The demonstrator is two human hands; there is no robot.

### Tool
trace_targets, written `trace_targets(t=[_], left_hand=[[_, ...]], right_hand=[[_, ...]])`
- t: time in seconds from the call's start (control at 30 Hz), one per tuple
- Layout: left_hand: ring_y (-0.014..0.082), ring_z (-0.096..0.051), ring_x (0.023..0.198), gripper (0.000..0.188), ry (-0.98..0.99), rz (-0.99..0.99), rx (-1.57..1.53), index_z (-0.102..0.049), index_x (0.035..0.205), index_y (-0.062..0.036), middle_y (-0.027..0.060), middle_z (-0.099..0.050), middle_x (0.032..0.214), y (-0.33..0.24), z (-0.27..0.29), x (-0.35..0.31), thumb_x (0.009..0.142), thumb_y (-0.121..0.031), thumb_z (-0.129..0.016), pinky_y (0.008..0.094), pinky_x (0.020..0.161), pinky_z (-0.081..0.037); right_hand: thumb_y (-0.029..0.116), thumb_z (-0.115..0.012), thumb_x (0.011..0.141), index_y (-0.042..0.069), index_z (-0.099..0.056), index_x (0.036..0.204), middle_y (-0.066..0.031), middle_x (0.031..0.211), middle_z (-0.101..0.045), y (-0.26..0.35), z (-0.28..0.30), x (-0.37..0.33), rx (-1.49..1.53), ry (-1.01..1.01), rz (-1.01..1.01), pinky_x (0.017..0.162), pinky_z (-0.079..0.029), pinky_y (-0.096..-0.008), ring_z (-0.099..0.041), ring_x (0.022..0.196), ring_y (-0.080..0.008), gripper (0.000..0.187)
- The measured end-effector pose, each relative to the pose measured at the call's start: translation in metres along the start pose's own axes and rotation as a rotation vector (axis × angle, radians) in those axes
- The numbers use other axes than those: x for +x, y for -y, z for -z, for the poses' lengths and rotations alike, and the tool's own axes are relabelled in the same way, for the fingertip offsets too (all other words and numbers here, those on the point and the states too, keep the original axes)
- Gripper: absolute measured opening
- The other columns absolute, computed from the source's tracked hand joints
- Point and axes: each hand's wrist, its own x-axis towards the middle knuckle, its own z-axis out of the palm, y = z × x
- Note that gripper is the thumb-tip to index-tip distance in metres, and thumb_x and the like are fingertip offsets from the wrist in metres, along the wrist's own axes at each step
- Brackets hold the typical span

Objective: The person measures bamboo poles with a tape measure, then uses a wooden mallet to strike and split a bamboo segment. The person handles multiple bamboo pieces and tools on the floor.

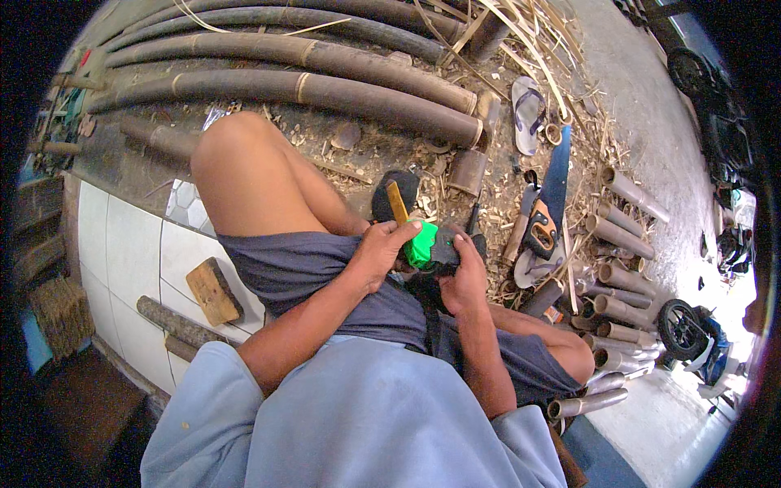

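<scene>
In front of my lap both hands hold a green and black tape measure [421, 246]. A short yellow strip sticks up from it, away from me. My left hand [381, 254] is closed on its left side, with the thumb along the green part by the foot of the strip. My right hand [464, 275] closes round the black right side, fingers partly hidden. Just beyond the strip is a dark rounded object [389, 189] whose kind I cannot make out. To the right, a handsaw [556, 175] with a blue blade and an orange-black handle lies among the shavings.
Long bamboo poles [325, 89] lie across the far floor. Cut bamboo pieces [622, 281] are stacked at right. One sandal [527, 114] lies beyond the saw. A wooden block [214, 291] rests on the white tiles at left. A motorcycle wheel [682, 329] shows far right.
</scene>
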Motion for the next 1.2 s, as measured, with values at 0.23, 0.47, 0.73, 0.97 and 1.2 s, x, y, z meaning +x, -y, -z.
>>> trace_targets(t=[0.23,0.47,0.73,0.97,1.2], left_hand=[[0.0127,-0.068,0.069,0.043,-0.007,0.044,-0.105,-0.068,0.107,-0.0039,0.0029,-0.07,0.087,0.0,0.001,0.002,0.095,-0.045,-0.068,0.03,0.053,-0.056],[0.0138,-0.069,0.067,0.045,-0.054,0.083,-0.027,-0.068,0.106,-0.0038,0.0034,-0.071,0.089,-0.005,-0.003,-0.003,0.095,-0.048,-0.067,0.0281,0.053,-0.057],[0.014,-0.07,0.071,0.043,-0.034,0.079,-0.012,-0.065,0.11,-0.0062,0.0032,-0.07,0.091,-0.004,-0.003,-0.002,0.095,-0.046,-0.066,0.029,0.053,-0.057],[0.014,-0.069,0.081,0.04,-0.031,0.052,0.007,-0.064,0.119,-0.0069,0.0032,-0.07,0.099,0.0,-0.003,0.0,0.096,-0.04,-0.065,0.0303,0.064,-0.057],[0.0175,-0.065,0.108,0.049,0.118,-0.142,0.085,-0.059,0.135,-0.0019,0.0073,-0.069,0.12,-0.006,-0.007,-0.006,0.096,-0.032,-0.065,0.0327,0.095,-0.051]], right_hand=[[0.026,-0.05,0.1,0.011,-0.047,0.144,-0.0077,0.13,-0.062,-0.001,0.004,0.003,0.005,0.014,-0.072,0.085,-0.052,-0.0441,-0.062,0.113,-0.0228,0.047],[0.021,-0.047,0.102,0.006,-0.049,0.14,-0.0126,0.13,-0.062,-0.002,0.012,0.012,0.128,0.026,-0.134,0.096,-0.053,-0.0451,-0.064,0.114,-0.0266,0.041],[0.019,-0.047,0.102,0.003,-0.055,0.133,-0.0136,0.126,-0.064,-0.004,0.013,0.017,0.151,0.088,-0.134,0.1,-0.052,-0.0449,-0.064,0.114,-0.0268,0.036],[0.019,-0.044,0.101,0.004,-0.057,0.129,-0.0129,0.117,-0.068,-0.008,0.017,0.024,0.173,0.131,-0.097,0.092,-0.055,-0.0418,-0.067,0.103,-0.0277,0.034],[0.022,-0.045,0.1,0.005,-0.056,0.134,-0.0144,0.123,-0.067,-0.005,0.015,0.024,0.213,0.17,-0.125,0.089,-0.057,-0.0446,-0.067,0.105,-0.0287,0.04]])
